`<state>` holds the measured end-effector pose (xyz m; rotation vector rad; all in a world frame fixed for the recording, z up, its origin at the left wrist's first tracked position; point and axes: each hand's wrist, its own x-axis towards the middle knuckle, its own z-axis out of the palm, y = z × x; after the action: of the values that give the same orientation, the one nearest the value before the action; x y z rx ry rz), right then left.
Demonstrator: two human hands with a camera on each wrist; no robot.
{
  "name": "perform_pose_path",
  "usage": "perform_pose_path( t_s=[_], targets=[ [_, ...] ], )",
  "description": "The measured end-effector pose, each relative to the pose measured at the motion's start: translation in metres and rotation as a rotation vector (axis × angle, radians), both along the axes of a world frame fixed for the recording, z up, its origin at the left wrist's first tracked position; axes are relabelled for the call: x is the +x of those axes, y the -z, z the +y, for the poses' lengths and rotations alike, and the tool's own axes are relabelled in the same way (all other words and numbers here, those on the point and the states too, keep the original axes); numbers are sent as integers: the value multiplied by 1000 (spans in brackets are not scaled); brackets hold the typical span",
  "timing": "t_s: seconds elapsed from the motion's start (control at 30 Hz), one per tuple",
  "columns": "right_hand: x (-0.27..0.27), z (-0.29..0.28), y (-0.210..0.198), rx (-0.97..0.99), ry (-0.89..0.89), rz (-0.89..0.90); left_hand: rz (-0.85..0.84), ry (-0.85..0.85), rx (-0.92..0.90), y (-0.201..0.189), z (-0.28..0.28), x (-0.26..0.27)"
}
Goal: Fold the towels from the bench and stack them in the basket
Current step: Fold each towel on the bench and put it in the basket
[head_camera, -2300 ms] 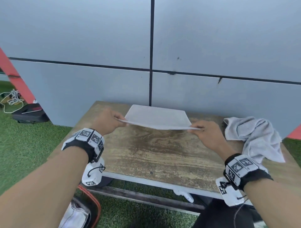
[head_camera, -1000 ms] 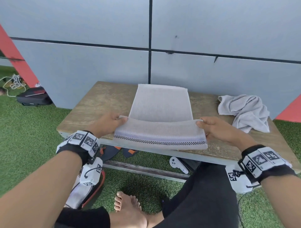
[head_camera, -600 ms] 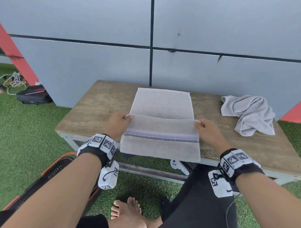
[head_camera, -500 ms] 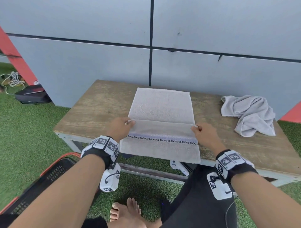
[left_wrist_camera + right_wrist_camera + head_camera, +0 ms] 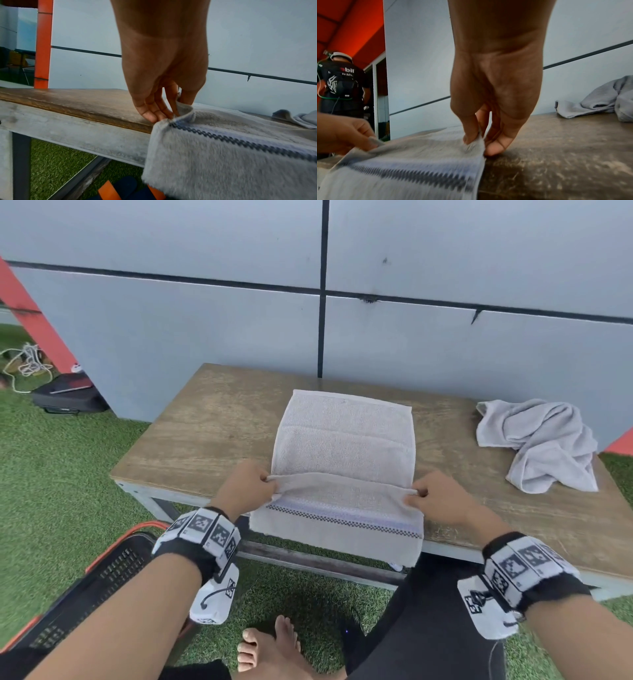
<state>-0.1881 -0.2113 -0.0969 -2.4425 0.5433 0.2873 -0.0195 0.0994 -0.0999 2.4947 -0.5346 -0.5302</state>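
Towel number one, a pale grey terry cloth with a dark checked stripe, lies spread on the worn wooden bench top, its striped near end hanging over the front edge. The left hand pinches a raised ridge of the cloth at its left side, between thumb and fingertips; the left wrist view shows the fabric curled up between them just above the stripe. The right hand pinches the matching spot on the right side, so the ridge runs straight across the towel between the two hands.

The step in hand appears to be the first cross fold of this towel. The next move likely calls for both hands to travel together, keeping the ridge level, so that the side edges line up and the hanging end does not drag the cloth off the bench.

A second grey towel, crumpled in a heap, waits at the right end of the bench, well apart. The black mesh basket with an orange rim stands on the green turf at lower left.

In the right wrist view, a bystander's dark shirt bears white lettering too blurred to read with confidence. The wrist bands show only square coded markers.
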Motion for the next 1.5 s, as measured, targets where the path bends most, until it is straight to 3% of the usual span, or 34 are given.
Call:
perform_pose_path(
  t_s=[0.17,0.4,0.57,0.7,0.87,1.07,1.27,1.4,1.5],
  targets=[
    [-9,-16,-16,170,-27,13,74,-1,-48,-17,14,7],
    [42,-39,-46,227,209,-361,-112,-234,-376,-74,-23,37],
    [95,-60,-47,140,336,-508,-269,-183,-341,-82,-69,94],
    [125,-76,-18,23,359,-398,-302,-133,-251,-51,-101,130],
    [135,-84,38,-130,218,-238,-296,-76,-107,8,-117,162],
    [138,-85,27,-104,181,-130,-340,26,-26,52,-134,192],
    [143,-82,22,-101,196,-97,-379,133,59,38,-148,197],
    [144,-85,24,-89,184,-85,-381,26,-24,30,-134,168],
    [145,-85,27,-96,208,-74,-370,-9,34,34,-118,144]
  ],
)
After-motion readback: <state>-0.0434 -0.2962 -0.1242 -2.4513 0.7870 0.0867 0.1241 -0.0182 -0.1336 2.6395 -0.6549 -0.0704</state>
